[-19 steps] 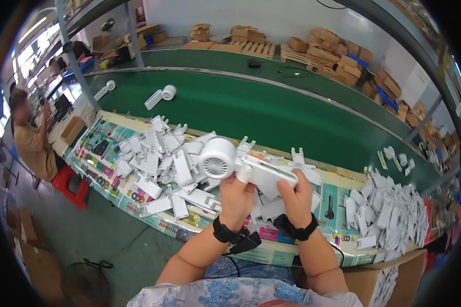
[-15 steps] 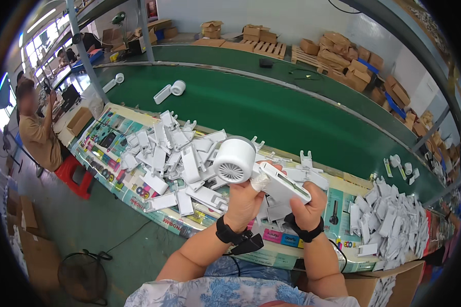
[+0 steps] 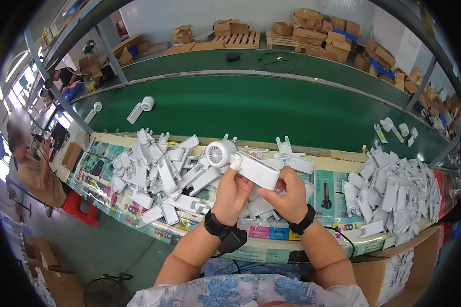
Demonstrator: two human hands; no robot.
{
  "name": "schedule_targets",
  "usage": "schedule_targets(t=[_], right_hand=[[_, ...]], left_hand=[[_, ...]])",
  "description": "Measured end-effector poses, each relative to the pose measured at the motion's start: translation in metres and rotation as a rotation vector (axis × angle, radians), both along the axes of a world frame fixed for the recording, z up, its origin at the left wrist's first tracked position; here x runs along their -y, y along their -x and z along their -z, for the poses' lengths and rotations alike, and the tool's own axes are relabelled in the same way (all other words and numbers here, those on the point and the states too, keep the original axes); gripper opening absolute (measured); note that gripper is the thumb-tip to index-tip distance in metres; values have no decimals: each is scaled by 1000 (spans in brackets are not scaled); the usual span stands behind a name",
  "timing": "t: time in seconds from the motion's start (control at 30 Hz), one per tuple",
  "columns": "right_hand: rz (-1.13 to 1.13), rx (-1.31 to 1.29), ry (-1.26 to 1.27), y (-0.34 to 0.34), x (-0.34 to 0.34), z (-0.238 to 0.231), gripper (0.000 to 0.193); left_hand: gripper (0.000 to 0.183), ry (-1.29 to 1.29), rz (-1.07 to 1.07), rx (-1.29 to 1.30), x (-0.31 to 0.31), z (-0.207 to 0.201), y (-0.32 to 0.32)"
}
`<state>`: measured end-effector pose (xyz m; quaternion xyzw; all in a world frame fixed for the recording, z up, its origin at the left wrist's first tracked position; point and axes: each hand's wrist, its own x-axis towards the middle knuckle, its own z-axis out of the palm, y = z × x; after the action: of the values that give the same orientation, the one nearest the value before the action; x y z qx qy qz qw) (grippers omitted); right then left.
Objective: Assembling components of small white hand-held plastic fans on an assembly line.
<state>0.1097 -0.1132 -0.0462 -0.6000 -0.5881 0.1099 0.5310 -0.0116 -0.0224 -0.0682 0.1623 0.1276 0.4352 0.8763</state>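
Observation:
Both my hands hold one white plastic hair-dryer body [image 3: 243, 162] above the bench edge. Its round grilled barrel points left and its flat handle runs to the right. My left hand [image 3: 232, 193] grips it from below near the barrel, with a bandaged fingertip on top. My right hand [image 3: 286, 194] clasps the handle end. Under and to the left of the hands lies a heap of white handle shells [image 3: 159, 171]. A second heap of white shells [image 3: 394, 197] lies to the right.
A green conveyor belt [image 3: 271, 110] runs behind the bench, carrying an assembled dryer [image 3: 141, 108] at the left and small white parts [image 3: 394, 129] at the right. A seated person [image 3: 33, 166] works at the far left. Cardboard boxes and pallets [image 3: 312, 25] stand beyond.
The dryer body has come down and closer to the bench, its barrel now turned more sideways. My right hand has shifted its hold along the handle. The head has turned, moving the scene.

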Motion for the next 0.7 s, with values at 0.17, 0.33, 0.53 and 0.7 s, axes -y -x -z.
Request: schedule_targets(t=[0.17,0.33,0.53,0.7], right_hand=[[6,32,37,-12,3,5,40],[-56,-24,0,-11,6,0,39],[-165,-368,38,-19,18,-7,35],[-219,-600,92,-18,22,-6,31]], left_hand=[[29,74,30,-87,1,13,-9],[29,-160,-19,-76,-13,-4,-2],[39,-426,-141,-135,-5,-44,-11],[43,-520,-128,-147,9,-31,-11]])
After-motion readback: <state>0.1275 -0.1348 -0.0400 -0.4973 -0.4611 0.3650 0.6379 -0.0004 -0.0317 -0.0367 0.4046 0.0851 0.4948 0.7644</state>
